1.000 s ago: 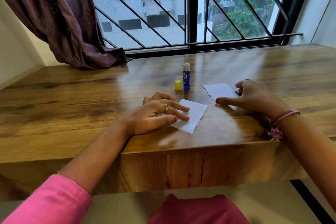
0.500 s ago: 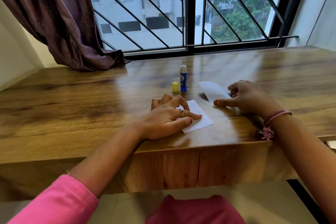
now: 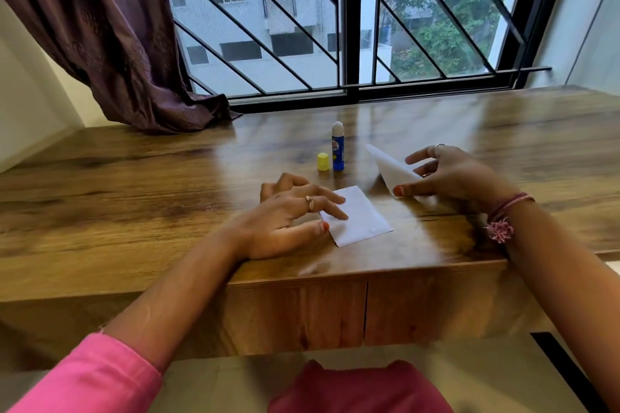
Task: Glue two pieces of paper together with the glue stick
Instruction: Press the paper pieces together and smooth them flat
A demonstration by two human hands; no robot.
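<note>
One white paper [image 3: 360,220] lies flat on the wooden table [image 3: 134,198] near its front edge. My left hand [image 3: 288,218] rests on that paper's left part with straight fingers. A second white paper [image 3: 389,169] is tilted up off the table at the right, pinched between the thumb and fingers of my right hand [image 3: 449,174]. The blue glue stick [image 3: 338,151] stands upright and uncapped behind the papers, its white tip showing. Its yellow cap [image 3: 323,162] sits just to its left.
A purple curtain [image 3: 110,43] drapes onto the table's back left corner. A barred window [image 3: 349,20] runs along the far edge. A drawer front [image 3: 302,315] lies below the table's front edge.
My right hand has lifted the second paper off the table and tilted it up. My left hand has turned the first paper slightly under its fingers.
</note>
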